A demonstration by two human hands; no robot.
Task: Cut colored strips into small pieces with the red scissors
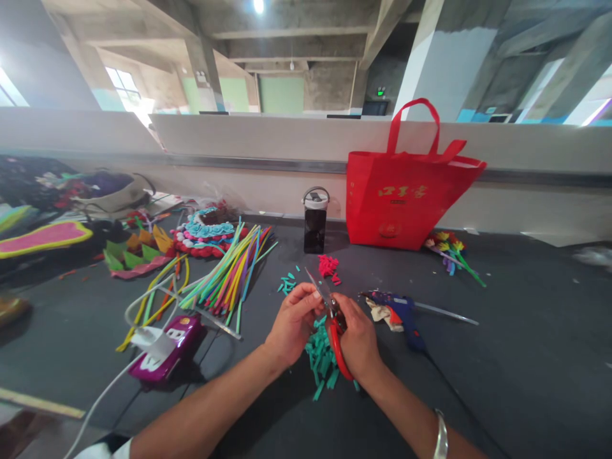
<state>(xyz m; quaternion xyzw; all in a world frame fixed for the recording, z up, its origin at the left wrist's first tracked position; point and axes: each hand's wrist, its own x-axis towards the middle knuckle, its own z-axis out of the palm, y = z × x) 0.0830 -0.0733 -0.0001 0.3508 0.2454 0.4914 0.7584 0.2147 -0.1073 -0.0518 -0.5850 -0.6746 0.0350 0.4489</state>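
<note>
My right hand (357, 338) is closed round red-handled scissors (335, 331), whose blades point up and left towards my left hand. My left hand (292, 322) pinches something small at the blades; I cannot make out what. Under both hands lies a heap of short teal cut pieces (321, 363) on the dark table (526, 357). A few more teal bits (287, 284) and a small pile of red pieces (329, 266) lie just beyond my hands.
A blue glue gun (400, 312) with its cord lies to the right. Left of my hands lie a bundle of coloured sticks (228, 273) and a purple power strip (167, 349). A red tote bag (406, 194), a dark bottle (315, 221) and craft flowers (452, 252) stand behind.
</note>
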